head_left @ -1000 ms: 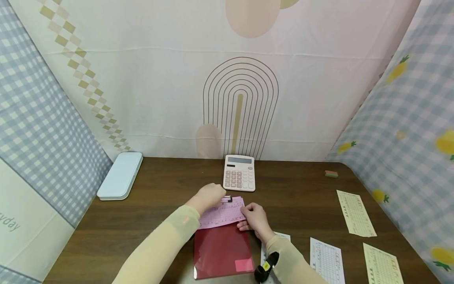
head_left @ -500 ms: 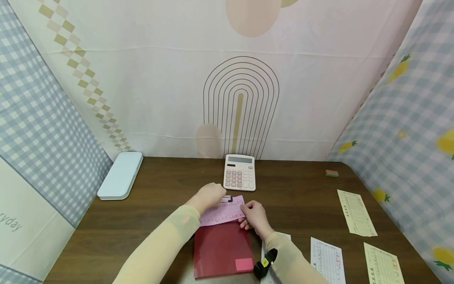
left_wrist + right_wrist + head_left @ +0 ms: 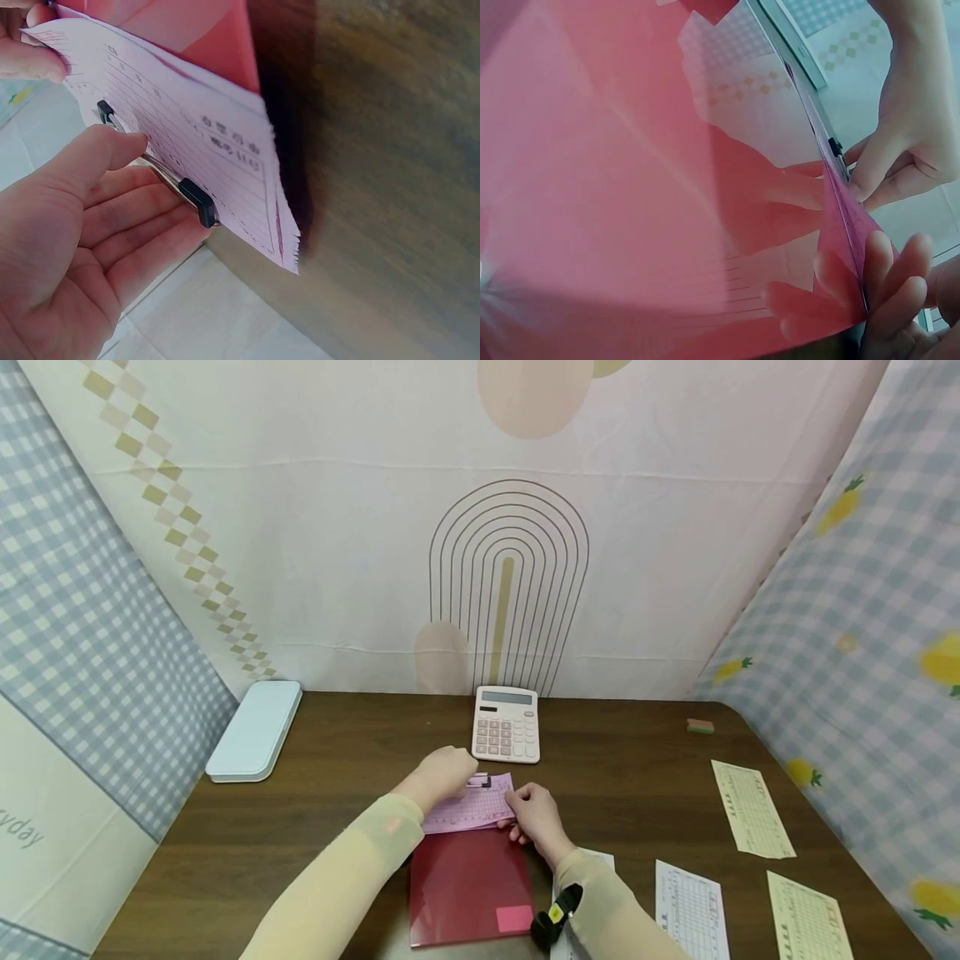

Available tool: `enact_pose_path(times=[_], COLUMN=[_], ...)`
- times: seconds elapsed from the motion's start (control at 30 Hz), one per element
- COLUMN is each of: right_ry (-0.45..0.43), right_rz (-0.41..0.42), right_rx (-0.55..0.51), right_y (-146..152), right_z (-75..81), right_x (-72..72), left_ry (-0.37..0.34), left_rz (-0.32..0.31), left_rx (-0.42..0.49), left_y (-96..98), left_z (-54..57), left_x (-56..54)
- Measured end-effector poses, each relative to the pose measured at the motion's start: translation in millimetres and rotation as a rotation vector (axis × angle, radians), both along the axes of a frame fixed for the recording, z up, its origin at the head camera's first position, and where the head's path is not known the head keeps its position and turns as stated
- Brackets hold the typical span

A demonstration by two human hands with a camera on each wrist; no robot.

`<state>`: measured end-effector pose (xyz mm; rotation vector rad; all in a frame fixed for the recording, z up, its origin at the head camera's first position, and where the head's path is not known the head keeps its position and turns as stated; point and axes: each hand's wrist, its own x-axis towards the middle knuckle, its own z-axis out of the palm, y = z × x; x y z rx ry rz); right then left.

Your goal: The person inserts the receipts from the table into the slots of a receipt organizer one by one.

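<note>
A glossy red clipboard (image 3: 465,885) lies in front of me, a pink label at its lower right corner. Pink printed forms (image 3: 465,812) cover its top end. There my left hand (image 3: 442,770) grips the clip: the left wrist view shows the thumb on the metal clip (image 3: 163,166) with black ends, the fingers behind it. My right hand (image 3: 540,821) pinches the right edge of the pink forms between thumb and finger. In the right wrist view the board's red face fills much of the frame, and the right fingers (image 3: 889,289) are at its edge.
A white calculator (image 3: 506,727) stands just beyond the clipboard. To the right lie a white form (image 3: 692,910), two yellow forms (image 3: 752,810) and a small eraser-like block (image 3: 701,727). A pale blue case (image 3: 255,731) sits back left. Another white sheet is partly under the right forearm.
The lower edge of the pink forms has shifted up toward the clip, showing more red board. My right hand has moved slightly left with them; the left hand stays at the clip.
</note>
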<state>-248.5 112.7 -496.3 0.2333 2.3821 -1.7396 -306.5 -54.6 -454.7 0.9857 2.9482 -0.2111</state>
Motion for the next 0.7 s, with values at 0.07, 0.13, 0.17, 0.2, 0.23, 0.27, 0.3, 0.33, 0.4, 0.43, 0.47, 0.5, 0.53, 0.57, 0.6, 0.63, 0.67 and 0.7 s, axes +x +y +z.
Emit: enact_pose_path(times=[0.07,0.13,0.17,0.2,0.23,0.27,0.3,0.33,0.4,0.43,0.47,0.5,0.53,0.57,0.6,0.63,0.67,0.7], right_ry=[-0.003,-0.010,-0.017,-0.024,-0.034,-0.040,-0.047,-0.051,-0.062,-0.064,-0.065,-0.066,-0.068,-0.069,-0.066,-0.066,-0.066,-0.065], right_rz=[-0.004,-0.002,-0.001,0.000,-0.001,0.001,0.003,0.006,0.006,0.008,0.010,0.011,0.011,0.010,0.013,0.011,0.011,0.008], right_rx=[0.003,0.001,-0.003,-0.009,-0.014,-0.019,-0.024,-0.029,-0.039,-0.043,-0.048,-0.053,-0.057,-0.059,-0.059,-0.058,-0.056,-0.053], right_y=[-0.1,-0.4,-0.6,-0.8,-0.7,-0.5,-0.3,-0.1,0.4,0.7,1.0,1.3,1.5,1.7,1.9,2.1,2.4,2.8], right_z=[0.3,0.3,0.4,0.9,1.4,1.6,1.7,1.9,2.4,2.1,1.9,1.8,1.7,2.0,2.2,2.4,2.9,3.5], right_x=[-0.4,-0.7,-0.7,-0.5,-0.3,0.0,0.4,0.5,0.5,0.4,0.2,0.1,0.0,-0.1,0.1,0.2,0.2,0.3], left_ry=[0.006,0.010,0.010,0.011,0.012,0.012,0.008,0.008,0.007,0.008,0.008,0.009,0.012,0.013,0.017,0.021,0.023,0.027], left_rz=[0.003,0.009,0.014,0.020,0.026,0.031,0.039,0.045,0.054,0.059,0.062,0.064,0.064,0.065,0.064,0.064,0.064,0.064], left_rx=[0.005,0.009,0.015,0.020,0.021,0.025,0.030,0.036,0.047,0.053,0.057,0.061,0.066,0.071,0.075,0.078,0.077,0.080], left_y=[-0.3,-0.8,-1.1,-1.5,-1.5,-1.8,-2.0,-2.3,-3.2,-3.6,-4.0,-4.2,-4.3,-4.4,-4.4,-4.3,-4.2,-4.0], left_z=[0.8,0.8,0.6,0.1,-0.2,-0.7,-1.1,-1.2,-1.1,-1.1,-1.3,-1.3,-1.4,-1.5,-1.6,-1.6,-1.4,-1.1], left_x=[1.2,2.1,2.5,2.8,2.8,2.8,2.8,2.7,2.8,2.9,3.0,3.3,3.6,3.9,4.2,4.6,5.2,5.8])
